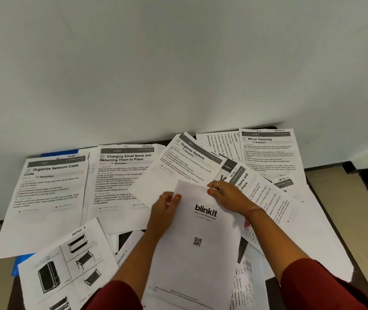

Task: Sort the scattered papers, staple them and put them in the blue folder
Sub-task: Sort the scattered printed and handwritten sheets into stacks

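Papers (pixel 120 175) cover the dark table (pixel 362 238) by a white wall (pixel 178 63); both hands' fingers (pixel 175 198) pinch the blinkit sheet (pixel 201 242).

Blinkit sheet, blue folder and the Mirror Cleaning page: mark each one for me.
blinkit sheet (pixel 201 260): head view, on blank paper below the QR code.
blue folder (pixel 19 262): head view, on the corner showing at the table's near left.
Mirror Cleaning page (pixel 268 151): head view, on its printed text block.

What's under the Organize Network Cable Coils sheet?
Blue folder pokes out below the Organize Network Cable Coils sheet, and blue shows again past its top edge. The folder's middle is covered; whether both bits are one folder can't be told.
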The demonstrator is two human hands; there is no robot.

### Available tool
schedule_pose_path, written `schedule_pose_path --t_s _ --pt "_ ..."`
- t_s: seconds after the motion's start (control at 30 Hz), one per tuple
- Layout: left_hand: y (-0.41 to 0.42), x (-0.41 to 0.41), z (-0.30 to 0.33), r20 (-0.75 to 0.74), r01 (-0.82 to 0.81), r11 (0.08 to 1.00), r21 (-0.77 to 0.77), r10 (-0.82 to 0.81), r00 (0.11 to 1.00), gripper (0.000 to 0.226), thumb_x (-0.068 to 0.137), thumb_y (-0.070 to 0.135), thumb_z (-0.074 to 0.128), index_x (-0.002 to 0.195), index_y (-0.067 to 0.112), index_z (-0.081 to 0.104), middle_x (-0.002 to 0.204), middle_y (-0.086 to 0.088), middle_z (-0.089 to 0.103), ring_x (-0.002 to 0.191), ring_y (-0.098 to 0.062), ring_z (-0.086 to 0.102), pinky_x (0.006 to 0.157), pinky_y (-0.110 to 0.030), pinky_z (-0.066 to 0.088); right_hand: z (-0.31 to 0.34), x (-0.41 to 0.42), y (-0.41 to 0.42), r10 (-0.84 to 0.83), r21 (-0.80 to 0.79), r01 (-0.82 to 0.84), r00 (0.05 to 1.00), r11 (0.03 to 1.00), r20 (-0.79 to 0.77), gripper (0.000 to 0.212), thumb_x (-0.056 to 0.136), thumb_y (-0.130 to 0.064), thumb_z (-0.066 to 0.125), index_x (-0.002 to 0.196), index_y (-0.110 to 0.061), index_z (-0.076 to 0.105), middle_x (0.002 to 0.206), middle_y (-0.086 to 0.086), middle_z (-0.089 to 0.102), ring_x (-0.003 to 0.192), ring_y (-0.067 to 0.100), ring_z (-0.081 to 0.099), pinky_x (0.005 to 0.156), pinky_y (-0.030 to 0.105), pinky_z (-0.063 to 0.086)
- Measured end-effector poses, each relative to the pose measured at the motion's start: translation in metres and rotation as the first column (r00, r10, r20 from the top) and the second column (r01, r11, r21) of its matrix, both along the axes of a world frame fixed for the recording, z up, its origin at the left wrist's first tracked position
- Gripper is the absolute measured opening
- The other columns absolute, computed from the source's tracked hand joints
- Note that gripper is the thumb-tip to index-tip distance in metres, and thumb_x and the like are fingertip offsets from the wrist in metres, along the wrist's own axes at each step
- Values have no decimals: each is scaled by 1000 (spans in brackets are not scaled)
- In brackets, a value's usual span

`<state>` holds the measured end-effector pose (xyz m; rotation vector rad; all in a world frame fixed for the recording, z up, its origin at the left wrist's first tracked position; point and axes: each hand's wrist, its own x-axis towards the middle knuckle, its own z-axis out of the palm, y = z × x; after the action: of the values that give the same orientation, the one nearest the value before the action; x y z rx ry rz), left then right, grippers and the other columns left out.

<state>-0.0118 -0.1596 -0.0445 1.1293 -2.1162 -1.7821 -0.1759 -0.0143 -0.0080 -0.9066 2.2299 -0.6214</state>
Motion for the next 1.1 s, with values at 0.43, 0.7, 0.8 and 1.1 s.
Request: schedule_pose_path --t_s 0.43,0.7,0.8,1.1 --pt "-98 -110 -10 311 54 920 -388 76 948 57 88 30 62 136 6 43 134 -16 50 124 -33 46 102 -51 40 -34 -18 -2 -29 121 30 1000 992 -10 25 100 -35 43 111 -22 62 111 -3 64 101 15 57 98 43 38" --pt "-107 -119 -23 512 169 916 -363 45 858 71 77 39 74 134 13 40 128 -13 47 122 -35 47 101 -53 37 -41 -23 1 -45 115 41 998 993 33 27 99 -33 46 117 -20 62 117 -2 64 108 17 57 101 39 38" --pt "-109 -120 -22 558 200 908 -368 44 829 76 76 40 75 138 16 37 133 -12 43 127 -34 41 103 -52 33 -42 -25 1 -44 107 39 998 994 42 27 99 -33 46 116 -20 62 115 -3 64 107 16 57 99 39 39" --pt "-127 -126 -27 573 265 908 -325 -34 819 98 60 40 87 139 13 36 136 -17 44 126 -36 43 102 -54 38 -33 -20 4 -69 103 65 997 993 40 24 100 -32 46 115 -23 62 115 -9 62 110 13 55 105 43 33"
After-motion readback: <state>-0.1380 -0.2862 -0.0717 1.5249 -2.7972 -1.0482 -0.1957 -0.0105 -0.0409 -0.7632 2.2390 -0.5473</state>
